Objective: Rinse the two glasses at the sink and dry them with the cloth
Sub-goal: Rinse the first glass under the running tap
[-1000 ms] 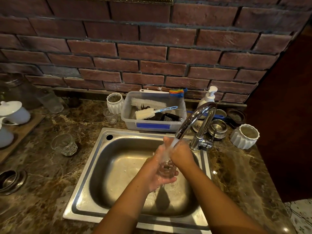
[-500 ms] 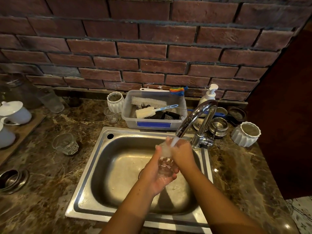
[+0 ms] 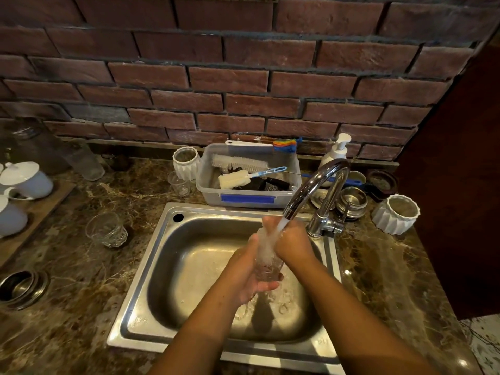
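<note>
Glass (image 3: 266, 267) held over sink (image 3: 151, 266), under tap (image 3: 315, 185) stream. Left hand (image 3: 247, 274) cups base and near side, wrapped around it; right hand (image 3: 293, 243) closed on far rim side. Second glass (image 3: 106, 232) stands on counter (image 3: 81, 280) left of sink, untouched. Advice: tilt mouth into stream, rotate slowly, keep firm grip since wet glass is likely slippery, stay low over basin. Cloth not visible.

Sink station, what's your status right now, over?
Left hand and right hand both gripping one glass under running tap. Second glass waiting on counter. No cloth visible. Nothing in the way.
</note>
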The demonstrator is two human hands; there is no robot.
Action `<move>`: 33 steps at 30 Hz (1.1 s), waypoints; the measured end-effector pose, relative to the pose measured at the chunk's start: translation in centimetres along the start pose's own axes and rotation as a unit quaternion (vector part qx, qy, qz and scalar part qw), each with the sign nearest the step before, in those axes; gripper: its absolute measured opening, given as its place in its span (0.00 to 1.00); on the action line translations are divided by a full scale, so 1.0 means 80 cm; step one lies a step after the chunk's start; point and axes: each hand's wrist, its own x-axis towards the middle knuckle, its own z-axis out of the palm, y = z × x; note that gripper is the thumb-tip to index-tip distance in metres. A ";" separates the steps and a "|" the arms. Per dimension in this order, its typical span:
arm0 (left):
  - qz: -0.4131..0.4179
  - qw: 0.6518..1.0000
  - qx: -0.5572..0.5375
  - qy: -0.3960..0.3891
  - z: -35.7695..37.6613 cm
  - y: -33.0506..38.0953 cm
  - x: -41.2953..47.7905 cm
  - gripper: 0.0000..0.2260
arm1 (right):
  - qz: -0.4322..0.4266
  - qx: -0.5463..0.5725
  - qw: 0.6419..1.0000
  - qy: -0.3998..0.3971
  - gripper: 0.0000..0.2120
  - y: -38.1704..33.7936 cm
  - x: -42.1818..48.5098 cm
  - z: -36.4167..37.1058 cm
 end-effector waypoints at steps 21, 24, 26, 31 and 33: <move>-0.075 0.966 -0.243 0.041 0.011 0.003 0.002 0.22 | -0.161 -0.111 0.979 0.056 0.10 0.012 -0.052 0.013; -0.089 0.968 -0.233 0.012 0.006 -0.004 0.002 0.25 | -0.086 -0.024 0.992 0.088 0.14 -0.012 -0.040 -0.001; -0.070 0.976 -0.206 -0.001 0.003 -0.005 0.003 0.27 | -0.009 0.145 0.988 0.055 0.16 -0.023 -0.039 -0.007; -0.047 0.999 -0.010 0.000 0.010 0.005 0.004 0.27 | -0.076 -0.065 0.992 0.076 0.07 -0.009 -0.029 -0.006; -0.040 0.999 -0.007 0.002 0.012 0.001 0.007 0.32 | -0.118 -0.145 0.979 0.081 0.10 -0.009 -0.030 -0.005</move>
